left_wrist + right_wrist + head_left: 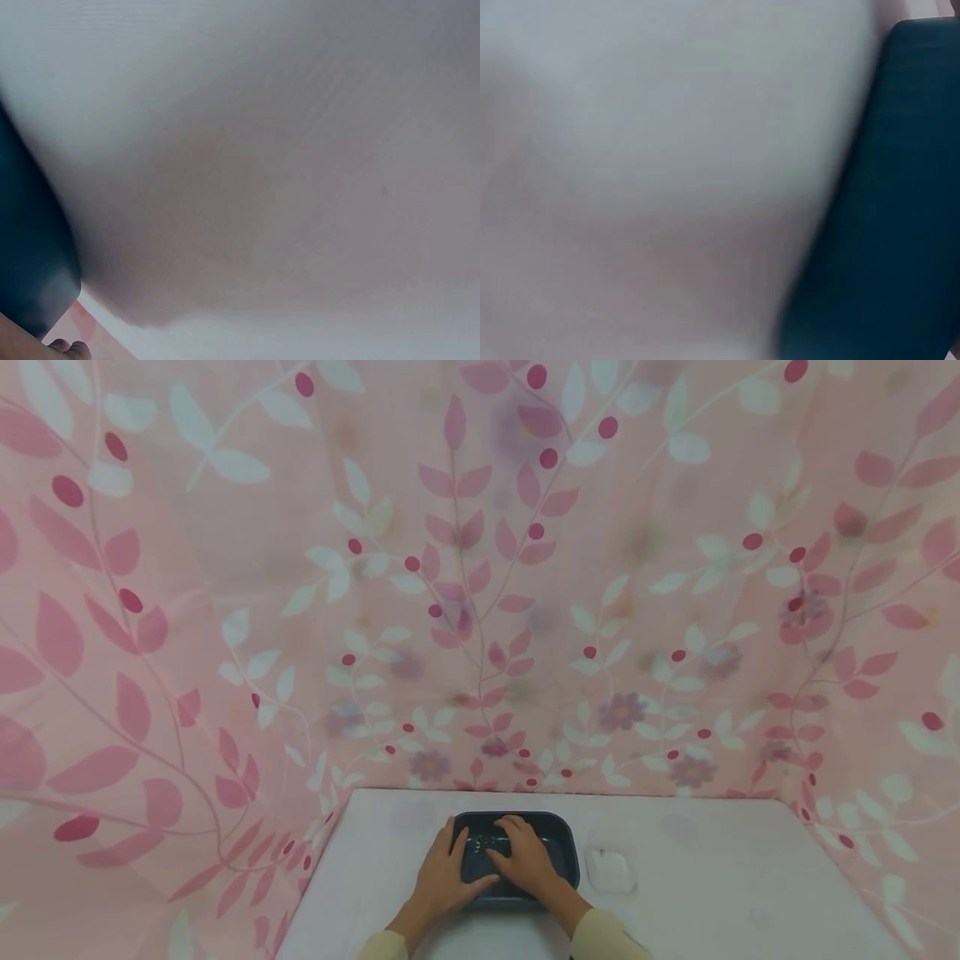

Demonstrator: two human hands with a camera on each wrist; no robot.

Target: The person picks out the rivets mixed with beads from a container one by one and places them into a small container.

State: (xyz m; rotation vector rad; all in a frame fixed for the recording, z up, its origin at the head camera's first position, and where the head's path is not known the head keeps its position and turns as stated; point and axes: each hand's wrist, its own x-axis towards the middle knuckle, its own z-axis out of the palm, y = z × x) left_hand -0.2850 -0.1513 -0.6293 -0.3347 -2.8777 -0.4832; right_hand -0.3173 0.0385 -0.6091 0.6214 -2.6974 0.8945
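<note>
A dark blue rectangular tray [566, 852] stands on the white table, its outer wall filling one side of each wrist view. Inside it, left of the middle, lies a small cluster of shiny gold-and-silver bits [483, 843], too small to make out. My left hand [444, 875] is at the tray's left side, fingers extended along the rim and thumb stretched across the near part. Over the tray's inside reaches my right hand [527, 860], its fingers slightly bent and spread, with the thumb pointing left close to the cluster. No thing shows between the fingers of either hand.
A small clear plastic container [611, 870] sits on the table just right of the tray. The white tabletop [720, 877] extends to both sides. Pink cloth with a leaf pattern [480, 610] hangs behind the table and along its left and right sides.
</note>
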